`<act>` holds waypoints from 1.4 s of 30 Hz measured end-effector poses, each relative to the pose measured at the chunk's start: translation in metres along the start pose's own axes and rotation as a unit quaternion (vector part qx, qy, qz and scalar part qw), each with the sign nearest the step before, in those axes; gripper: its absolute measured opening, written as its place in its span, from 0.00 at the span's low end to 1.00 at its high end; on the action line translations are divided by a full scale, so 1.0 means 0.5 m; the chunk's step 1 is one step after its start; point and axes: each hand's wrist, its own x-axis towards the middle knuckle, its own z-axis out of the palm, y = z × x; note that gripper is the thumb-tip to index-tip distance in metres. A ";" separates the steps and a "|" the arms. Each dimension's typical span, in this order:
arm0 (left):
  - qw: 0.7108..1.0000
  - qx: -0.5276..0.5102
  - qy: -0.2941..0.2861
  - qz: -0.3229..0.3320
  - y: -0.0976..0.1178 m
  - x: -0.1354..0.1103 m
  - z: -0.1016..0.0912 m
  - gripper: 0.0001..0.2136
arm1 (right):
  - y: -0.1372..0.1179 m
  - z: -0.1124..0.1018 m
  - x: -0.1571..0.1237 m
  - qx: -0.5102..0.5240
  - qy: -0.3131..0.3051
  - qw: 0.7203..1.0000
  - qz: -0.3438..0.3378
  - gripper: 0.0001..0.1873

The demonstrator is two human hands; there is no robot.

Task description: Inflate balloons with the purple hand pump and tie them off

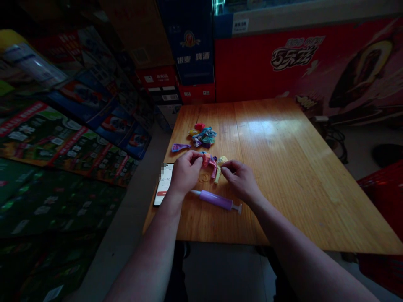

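Observation:
Over the wooden table, my left hand pinches a crumpled orange-pink balloon between thumb and fingers. Fingers together, my right hand is at the edge of a limp pale yellow balloon, seemingly gripping it; the exact contact is small. A pink balloon neck hangs between the hands. Just below lie thin yellowish rings. The purple hand pump rests nearer me, its white nozzle toward my left wrist and its clear handle to the right.
Several deflated balloons form a pile farther back, with a purple balloon beside it. A phone lies at the table's left edge, partly behind my left hand. Stacked cartons stand left; a red printed panel stands behind.

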 end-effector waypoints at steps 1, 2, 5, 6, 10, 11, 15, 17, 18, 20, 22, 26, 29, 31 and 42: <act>0.995 -0.093 -0.003 -0.041 0.003 -0.004 0.000 0.04 | -0.002 0.001 -0.001 0.021 0.003 1.000 0.003 0.11; 0.981 -0.179 -0.009 -0.079 0.005 -0.009 0.002 0.06 | -0.005 0.003 -0.001 0.047 0.001 0.999 0.005 0.13; 0.928 -0.341 -0.016 -0.151 0.008 -0.027 0.014 0.08 | -0.014 0.013 -0.002 0.143 -0.041 0.988 0.030 0.19; 0.913 -0.373 -0.013 -0.164 0.008 -0.032 0.019 0.07 | -0.016 0.018 -0.003 0.167 -0.064 0.983 0.044 0.20; 0.872 -0.449 0.011 -0.195 -0.001 -0.043 0.025 0.08 | -0.019 0.037 -0.004 0.167 -0.103 0.979 0.060 0.16; 0.868 -0.455 0.018 -0.198 -0.005 -0.042 0.023 0.08 | -0.018 0.040 -0.003 0.154 -0.095 0.982 0.057 0.13; 0.877 -0.439 0.025 -0.196 -0.014 -0.039 0.003 0.08 | -0.016 0.041 0.000 0.107 -0.069 0.990 0.052 0.09; 0.888 -0.415 0.000 -0.200 -0.012 -0.041 -0.006 0.08 | -0.017 0.038 0.001 0.091 -0.060 0.993 0.052 0.10; 0.893 -0.401 -0.015 -0.203 -0.010 -0.043 -0.009 0.09 | -0.018 0.037 0.001 0.088 -0.058 0.993 0.053 0.10; 0.902 -0.379 -0.033 -0.205 -0.004 -0.049 -0.011 0.12 | -0.018 0.038 -0.001 0.097 -0.065 0.991 0.059 0.11; 0.909 -0.362 -0.037 -0.204 0.001 -0.053 -0.010 0.17 | -0.016 0.043 -0.005 0.112 -0.085 0.989 0.055 0.11; 0.915 -0.337 -0.040 -0.218 0.002 -0.056 -0.009 0.21 | -0.011 0.055 -0.014 0.087 -0.105 0.991 0.012 0.09; 0.913 -0.328 -0.030 -0.242 0.000 -0.057 -0.016 0.20 | -0.010 0.060 -0.019 0.085 -0.109 0.990 -0.010 0.11; 0.901 -0.343 -0.037 -0.263 -0.002 -0.058 -0.021 0.17 | -0.012 0.061 -0.021 0.096 -0.115 0.989 -0.021 0.12; 0.873 -0.407 -0.022 -0.268 0.007 -0.053 -0.042 0.09 | -0.014 0.052 -0.020 0.059 -0.109 0.992 0.002 0.13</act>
